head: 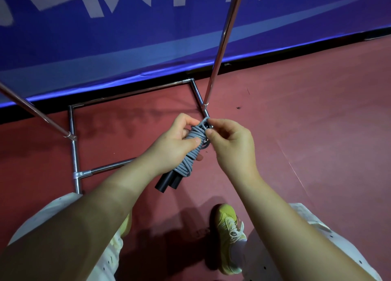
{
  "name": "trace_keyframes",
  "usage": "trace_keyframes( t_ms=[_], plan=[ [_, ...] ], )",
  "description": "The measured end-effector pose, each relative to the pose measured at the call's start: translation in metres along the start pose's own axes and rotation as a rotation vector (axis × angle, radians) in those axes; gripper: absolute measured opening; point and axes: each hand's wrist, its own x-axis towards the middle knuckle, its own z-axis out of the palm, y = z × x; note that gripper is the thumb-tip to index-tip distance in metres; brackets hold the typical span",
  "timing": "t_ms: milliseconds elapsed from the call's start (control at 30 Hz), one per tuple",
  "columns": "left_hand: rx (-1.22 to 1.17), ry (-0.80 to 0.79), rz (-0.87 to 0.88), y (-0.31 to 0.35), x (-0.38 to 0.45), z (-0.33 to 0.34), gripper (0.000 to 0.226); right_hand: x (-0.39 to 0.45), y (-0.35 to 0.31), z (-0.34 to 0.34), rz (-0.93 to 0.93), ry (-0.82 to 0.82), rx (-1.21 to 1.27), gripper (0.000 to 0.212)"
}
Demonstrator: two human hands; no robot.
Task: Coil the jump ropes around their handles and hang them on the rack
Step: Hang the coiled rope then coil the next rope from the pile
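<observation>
With the grey cord [191, 151] already wound many times round the two black handles [167, 182], the coiling step looks close to done; what remains is securing the free end.

Left hand [173, 143]: closed round the upper half of the bundle, thumb pressed flat on the outer turns, fingers wrapped behind. Firm hold, carries the whole weight.

Right hand [229, 141]: thumb and forefinger pinched together on the last loop of cord at the top of the bundle; other fingers curled, not touching it. Cannot tell whether the loop is being tucked under a turn or only pulled snug.

Position of the jump rope: held in the air between both hands, tilted, handle ends pointing down and toward the person, above the red floor [306, 122]. Rope not on the rack.

Rack [224, 33]: chrome tube frame, base rails on the floor just beyond the hands, two uprights rising out of view. Hanging bar not visible.

Judgement, next move: lock the end loop so the turns cannot slip, keep the left grip tight meanwhile, then lift the bundle to the top bar. Risk: the stiff cord springs loose if the pinch lets go early
</observation>
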Motion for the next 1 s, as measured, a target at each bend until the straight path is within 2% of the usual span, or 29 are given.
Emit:
trace_keyframes(
  t_ms=[67,133,200,333,467,733,833,1000],
  plan=[
    [0.068,-0.012,0.012,-0.001,0.000,0.002,0.028,0.000,0.002,-0.001,-0.010,0.029,-0.044,0.021],
    [0.131,-0.020,0.040,-0.001,-0.001,0.002,0.029,0.004,0.003,-0.004,0.013,0.032,-0.030,0.027],
    [0.180,-0.028,0.057,0.000,-0.002,0.000,0.030,0.010,0.002,-0.010,0.058,-0.056,0.027,0.037],
    [0.106,-0.107,-0.001,0.001,-0.006,-0.006,0.029,0.018,0.000,-0.022,0.043,-0.280,-0.013,0.027],
    [0.040,-0.153,-0.041,0.003,-0.010,-0.011,0.027,0.018,0.001,-0.022,0.064,-0.341,0.009,0.024],
    [0.045,-0.214,-0.012,0.003,-0.010,-0.014,0.031,0.020,-0.010,-0.029,0.529,-0.499,0.272,0.010],
    [0.087,-0.226,-0.016,0.002,-0.007,-0.015,0.033,0.019,-0.011,-0.030,0.605,-0.510,0.311,0.013],
    [0.195,-0.289,-0.020,-0.002,-0.006,-0.015,0.027,0.022,-0.008,-0.028,0.624,-0.502,0.123,0.018]
  ],
)
